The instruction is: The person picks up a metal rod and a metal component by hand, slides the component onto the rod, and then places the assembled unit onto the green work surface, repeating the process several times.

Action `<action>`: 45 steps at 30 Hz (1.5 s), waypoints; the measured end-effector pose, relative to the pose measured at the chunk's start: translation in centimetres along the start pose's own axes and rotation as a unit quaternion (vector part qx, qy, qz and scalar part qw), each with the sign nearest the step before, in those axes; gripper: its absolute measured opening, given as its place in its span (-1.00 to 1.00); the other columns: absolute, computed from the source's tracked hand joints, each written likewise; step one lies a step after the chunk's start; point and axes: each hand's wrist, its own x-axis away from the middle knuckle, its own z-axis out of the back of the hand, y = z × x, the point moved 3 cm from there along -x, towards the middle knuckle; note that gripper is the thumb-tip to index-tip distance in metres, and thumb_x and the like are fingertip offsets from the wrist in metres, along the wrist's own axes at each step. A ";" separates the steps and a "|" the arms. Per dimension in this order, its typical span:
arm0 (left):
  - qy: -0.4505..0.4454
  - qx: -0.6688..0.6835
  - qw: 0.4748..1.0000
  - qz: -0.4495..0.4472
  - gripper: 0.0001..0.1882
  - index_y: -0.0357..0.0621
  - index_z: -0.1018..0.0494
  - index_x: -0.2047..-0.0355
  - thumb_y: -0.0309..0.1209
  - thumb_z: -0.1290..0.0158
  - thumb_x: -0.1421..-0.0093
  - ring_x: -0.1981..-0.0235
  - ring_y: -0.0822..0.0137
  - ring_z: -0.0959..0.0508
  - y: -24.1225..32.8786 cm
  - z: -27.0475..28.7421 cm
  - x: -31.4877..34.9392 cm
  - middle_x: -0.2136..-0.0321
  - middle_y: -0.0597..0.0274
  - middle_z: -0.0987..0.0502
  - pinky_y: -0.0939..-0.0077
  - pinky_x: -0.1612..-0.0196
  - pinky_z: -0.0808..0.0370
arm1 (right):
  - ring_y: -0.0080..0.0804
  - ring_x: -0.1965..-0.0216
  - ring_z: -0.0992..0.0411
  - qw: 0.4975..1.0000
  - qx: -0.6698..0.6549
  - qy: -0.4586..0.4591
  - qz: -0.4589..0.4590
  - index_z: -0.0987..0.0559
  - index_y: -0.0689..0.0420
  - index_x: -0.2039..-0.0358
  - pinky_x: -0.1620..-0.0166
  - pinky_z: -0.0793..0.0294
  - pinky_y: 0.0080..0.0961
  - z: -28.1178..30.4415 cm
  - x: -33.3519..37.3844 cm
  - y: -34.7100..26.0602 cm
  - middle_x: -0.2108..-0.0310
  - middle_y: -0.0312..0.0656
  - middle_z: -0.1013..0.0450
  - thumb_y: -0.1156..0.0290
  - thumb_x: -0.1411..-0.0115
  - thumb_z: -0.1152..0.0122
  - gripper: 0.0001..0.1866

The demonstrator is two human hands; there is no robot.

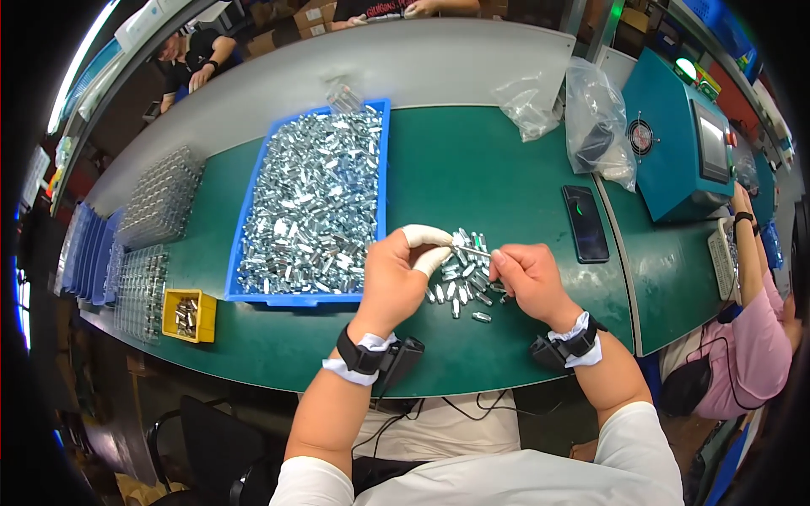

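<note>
My left hand (pixel 393 274), with white covers on thumb and forefinger, pinches a small silver metal part (pixel 456 241) over the table. A thin metal rod (pixel 477 252) runs from that part to the fingers of my right hand (pixel 530 278), which are closed around its other end. Whether the rod's tip sits inside the part or only touches it, I cannot tell. Beneath and between both hands lies a loose pile of small silver metal parts (pixel 462 292) on the green tabletop (pixel 439 177).
Left of my hands stands a blue tray (pixel 384 160) heaped with similar parts. A yellow bin (pixel 207 319), clear racks (pixel 160 198) and blue trays (pixel 84 253) are farther left. To the right lie a phone (pixel 585 223), plastic bags (pixel 597 118) and a teal machine (pixel 666 143). Other people sit nearby.
</note>
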 end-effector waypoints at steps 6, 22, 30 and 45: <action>-0.032 0.015 0.999 0.024 -0.86 -0.27 -0.56 0.24 -0.67 -0.12 -0.19 0.27 0.45 -0.61 -1.6 -1.2 1.2 0.32 0.23 -0.63 0.59 0.13 -0.54 | -0.68 0.73 -0.18 1.000 0.013 0.006 -0.023 -0.52 0.23 0.59 0.61 -0.13 -0.60 0.2 2.1 1.1 0.80 -0.39 -0.25 0.29 -0.39 0.02 -0.58; -0.179 0.203 0.951 0.149 -0.89 -0.20 -0.45 0.36 -0.46 -0.14 -0.26 0.54 0.52 -0.54 -2.6 -10.4 1.2 0.51 0.28 -0.57 0.68 0.49 -0.42 | -0.54 0.69 -0.25 0.988 0.134 0.071 -0.004 -0.52 0.23 0.58 0.57 -0.20 -0.50 5.1 7.1 -1.6 0.74 -0.25 -0.31 0.41 -0.30 -0.07 -0.70; -0.242 0.224 0.941 0.071 -0.93 -0.20 -0.45 0.30 -0.52 -0.13 -0.24 0.49 0.51 -0.55 -2.4 -12.7 1.4 0.48 0.29 -0.56 0.64 0.47 -0.46 | -0.62 0.71 -0.19 0.997 0.025 0.040 -0.066 -0.47 0.23 0.60 0.60 -0.13 -0.57 6.6 7.9 -1.9 0.74 -0.33 -0.29 0.35 -0.36 -0.02 -0.62; -0.198 0.172 0.965 0.020 -0.87 -0.22 -0.44 0.20 -0.57 -0.11 -0.24 0.38 0.49 -0.57 -0.8 -9.6 -1.8 0.38 0.27 -0.57 0.60 0.29 -0.53 | -0.66 0.72 -0.12 0.996 -0.004 0.088 -0.004 -0.43 0.20 0.60 0.61 -0.11 -0.62 4.9 3.1 -2.0 0.76 -0.41 -0.19 0.25 -0.42 0.05 -0.55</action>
